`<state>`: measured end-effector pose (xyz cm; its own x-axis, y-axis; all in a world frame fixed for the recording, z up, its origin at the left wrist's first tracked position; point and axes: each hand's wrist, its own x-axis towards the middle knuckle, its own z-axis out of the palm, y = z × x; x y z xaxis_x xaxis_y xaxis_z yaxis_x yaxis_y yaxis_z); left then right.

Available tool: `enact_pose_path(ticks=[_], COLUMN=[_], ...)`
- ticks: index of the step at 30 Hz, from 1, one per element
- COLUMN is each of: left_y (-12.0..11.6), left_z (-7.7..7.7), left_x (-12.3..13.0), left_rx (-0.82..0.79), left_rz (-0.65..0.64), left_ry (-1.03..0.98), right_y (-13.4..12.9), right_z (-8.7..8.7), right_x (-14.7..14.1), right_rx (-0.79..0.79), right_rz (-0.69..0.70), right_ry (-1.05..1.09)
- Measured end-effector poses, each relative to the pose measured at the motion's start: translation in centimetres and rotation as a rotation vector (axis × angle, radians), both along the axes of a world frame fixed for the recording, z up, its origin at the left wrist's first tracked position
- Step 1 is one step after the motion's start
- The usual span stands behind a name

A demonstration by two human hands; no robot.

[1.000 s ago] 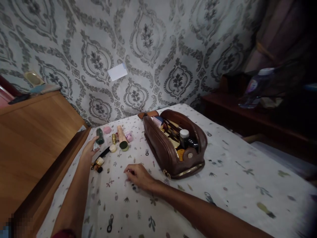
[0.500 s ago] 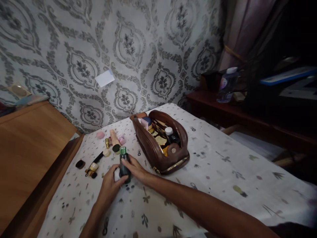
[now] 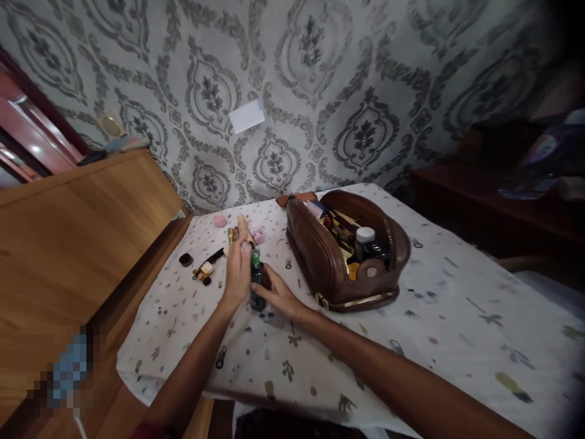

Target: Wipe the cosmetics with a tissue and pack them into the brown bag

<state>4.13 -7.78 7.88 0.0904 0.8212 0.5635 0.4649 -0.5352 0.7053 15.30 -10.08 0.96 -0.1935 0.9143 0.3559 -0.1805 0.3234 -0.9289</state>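
A dark green glass bottle (image 3: 258, 294) with a bright green top stands upright above the near part of the cloth. My right hand (image 3: 280, 297) is wrapped round its body from the right, thumb across the front. Beside the bottle's top, my left hand (image 3: 236, 273) has its fingers raised and closed on a small pale, clear-looking cap (image 3: 247, 247), mostly hidden by the fingers. To the right lies a brown leather toiletry bag (image 3: 311, 256), unzipped, holding a white-lidded dark bottle (image 3: 365, 236), a round brown item (image 3: 371, 269) and brushes.
Small cosmetics lie left of my hands: a black round lid (image 3: 185, 260), a gold-and-black group (image 3: 204, 272), a gold tube (image 3: 231, 235), a peach tube (image 3: 243, 227) and a pink sponge (image 3: 220, 221). A wooden panel (image 3: 114, 231) borders the left; a plastic bottle (image 3: 534, 160) stands far right.
The view has turned left. My left hand has risen from beside the green bottle's base to its top, taking the pale item along. My right hand has slid lower on the bottle.
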Motion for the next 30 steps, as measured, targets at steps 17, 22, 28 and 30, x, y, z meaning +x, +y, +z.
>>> enact_pose_path(ticks=[17, 22, 28, 30], left_y=[-0.8, -1.1, -1.6, -2.2], left_z=[-2.2, -0.7, -0.6, -1.3], left_x=[-1.6, -3.3, -4.1, -3.5], left_rx=[-0.259, -0.161, 0.034, 0.104], left_rz=[-0.231, -0.205, -0.281, -0.236], left_ry=[-0.064, 0.110, 0.544, 0.616], right_y=[-0.1, -0.5, -1.8, -2.2], right_z=[0.6, 2.5, 2.9, 2.3], right_x=[1.0, 2.6, 3.0, 3.0], right_rx=[0.145, 0.124, 0.109, 0.135], right_rz=[-0.109, -0.021, -0.174, -0.209], right_ry=[-0.676, -0.601, -0.363, -0.347])
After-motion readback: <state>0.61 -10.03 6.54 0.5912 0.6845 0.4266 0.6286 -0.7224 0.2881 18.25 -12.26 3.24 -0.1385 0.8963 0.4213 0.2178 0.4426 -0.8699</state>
